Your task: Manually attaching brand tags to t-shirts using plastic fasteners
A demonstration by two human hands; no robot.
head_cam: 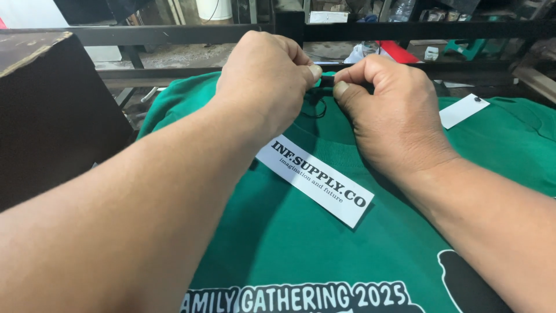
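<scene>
Green printed T-shirt lies flat, its white rectangular hang tag resting below the collar. Left hand and right hand pinch a thin black string at the neckline; fingers hide the fastening. Another white tag lies on the shirt at right.

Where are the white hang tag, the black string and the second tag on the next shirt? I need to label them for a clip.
white hang tag [315, 181]: head view, middle of the long card.
black string [317, 104]: head view, loop below the fingertips.
second tag [462, 110]: head view, centre of the card.
</scene>
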